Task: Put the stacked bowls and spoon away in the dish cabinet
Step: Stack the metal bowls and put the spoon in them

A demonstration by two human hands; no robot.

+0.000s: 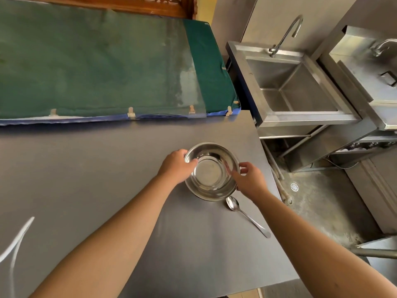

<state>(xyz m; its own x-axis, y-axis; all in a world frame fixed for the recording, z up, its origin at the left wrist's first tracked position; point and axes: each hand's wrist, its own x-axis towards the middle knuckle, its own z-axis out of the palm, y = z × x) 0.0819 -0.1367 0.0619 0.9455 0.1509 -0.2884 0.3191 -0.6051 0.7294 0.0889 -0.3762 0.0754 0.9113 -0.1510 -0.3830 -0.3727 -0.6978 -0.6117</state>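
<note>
A: Hands?
B: Both arms reach forward over the grey table (86, 168). Left hand (175, 163) curls on the left rim of the stacked bowls (211, 171), thumb hooked inside. Right hand (249, 179) grips the right rim, fingers spread along the edge.

A: Bowls lifted?
B: Cannot tell; they are at the table's right part.

A: Around the bowls?
B: Spoon (245, 215) lies just beside them on the near side, handle pointing away to the right. Steel sink (296, 89) stands well beyond, right. Green mat (96, 65) lies beyond, left.
</note>
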